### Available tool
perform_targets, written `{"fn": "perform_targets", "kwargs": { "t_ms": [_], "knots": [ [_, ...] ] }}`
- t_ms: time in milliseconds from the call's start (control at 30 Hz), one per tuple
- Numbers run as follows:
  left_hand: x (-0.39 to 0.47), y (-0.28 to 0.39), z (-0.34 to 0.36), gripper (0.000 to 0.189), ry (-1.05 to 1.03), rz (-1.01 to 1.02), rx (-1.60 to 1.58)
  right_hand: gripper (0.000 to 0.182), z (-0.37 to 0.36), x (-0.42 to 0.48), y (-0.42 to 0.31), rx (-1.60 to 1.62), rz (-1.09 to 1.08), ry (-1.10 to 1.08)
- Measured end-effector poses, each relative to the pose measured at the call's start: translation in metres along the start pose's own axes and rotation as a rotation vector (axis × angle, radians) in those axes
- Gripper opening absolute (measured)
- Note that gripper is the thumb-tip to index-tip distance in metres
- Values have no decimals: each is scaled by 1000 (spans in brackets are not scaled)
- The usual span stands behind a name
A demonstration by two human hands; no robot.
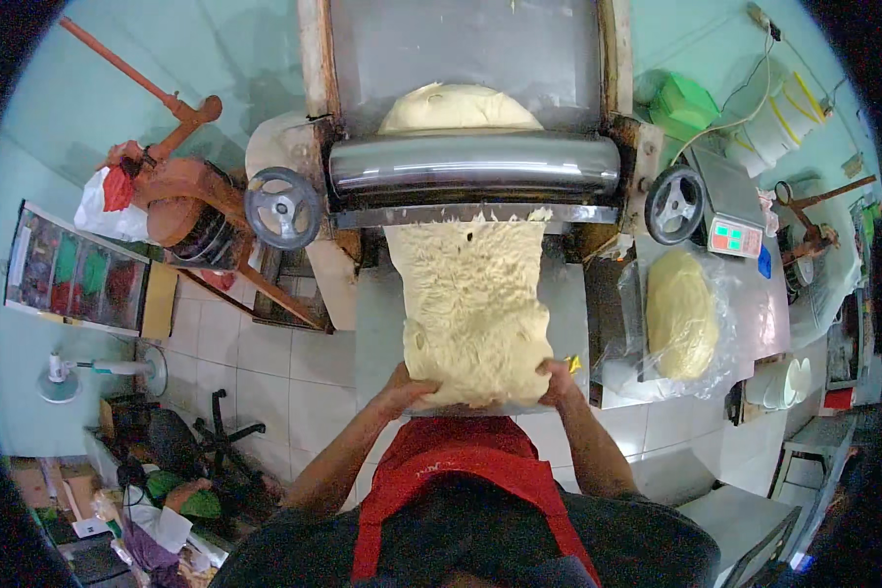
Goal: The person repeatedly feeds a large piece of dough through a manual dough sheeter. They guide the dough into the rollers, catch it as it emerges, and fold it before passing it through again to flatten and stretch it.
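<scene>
A wide, rough-surfaced sheet of dough (474,294) hangs from beneath the steel roller (474,165) of a dough sheeter and lies over a grey metal tray (566,294). My left hand (404,389) grips the sheet's near left corner, thumb on top. At the near right corner my right hand (555,378) holds the dough the same way. Behind the roller, a smooth rounded mass of dough (463,109) rests on the sloping metal feed plate (463,44). How the fingers sit under the sheet is hidden.
Black handwheels (282,209) (675,204) flank the roller. To the right, a plastic-wrapped dough lump (680,316) lies near a digital scale (735,235). An orange metal machine (191,191) stands left, an office chair base (224,434) below it.
</scene>
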State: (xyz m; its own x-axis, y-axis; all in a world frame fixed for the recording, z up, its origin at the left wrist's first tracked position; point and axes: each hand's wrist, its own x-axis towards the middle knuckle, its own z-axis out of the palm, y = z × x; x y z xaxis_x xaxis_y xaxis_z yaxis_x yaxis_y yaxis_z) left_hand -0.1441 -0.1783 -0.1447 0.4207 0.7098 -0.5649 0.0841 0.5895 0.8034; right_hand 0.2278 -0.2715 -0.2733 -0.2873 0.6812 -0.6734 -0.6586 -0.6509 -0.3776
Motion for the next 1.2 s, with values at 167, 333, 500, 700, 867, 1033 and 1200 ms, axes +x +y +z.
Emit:
{"fn": "perform_targets", "kwargs": {
  "t_ms": [167, 333, 500, 700, 867, 1033, 1200],
  "knots": [
    [-22, 85, 24, 71, -161, 17, 225, 83, 5, 9, 62, 251, -122, -262],
    [-18, 207, 74, 61, -292, 618, 578, 81, 136, -13, 9, 508, -109, -387],
    [-44, 358, 119, 60, -459, 1029, 689, 80, 200, -30, -57, 290, -310, -330],
    [50, 523, 82, 70, -344, 1526, 539, 79, 294, -78, -101, -271, -634, -102],
    [143, 525, 41, 64, 515, 1068, 1139, 65, 339, 4, -141, -791, -912, 332],
    [149, 436, 59, 78, 310, 798, 1125, 56, 350, 28, -133, -645, -1143, 253],
    [176, 446, 64, 80, 254, 898, 1229, 52, 353, 61, -134, -972, -1346, 406]
  ]
}}
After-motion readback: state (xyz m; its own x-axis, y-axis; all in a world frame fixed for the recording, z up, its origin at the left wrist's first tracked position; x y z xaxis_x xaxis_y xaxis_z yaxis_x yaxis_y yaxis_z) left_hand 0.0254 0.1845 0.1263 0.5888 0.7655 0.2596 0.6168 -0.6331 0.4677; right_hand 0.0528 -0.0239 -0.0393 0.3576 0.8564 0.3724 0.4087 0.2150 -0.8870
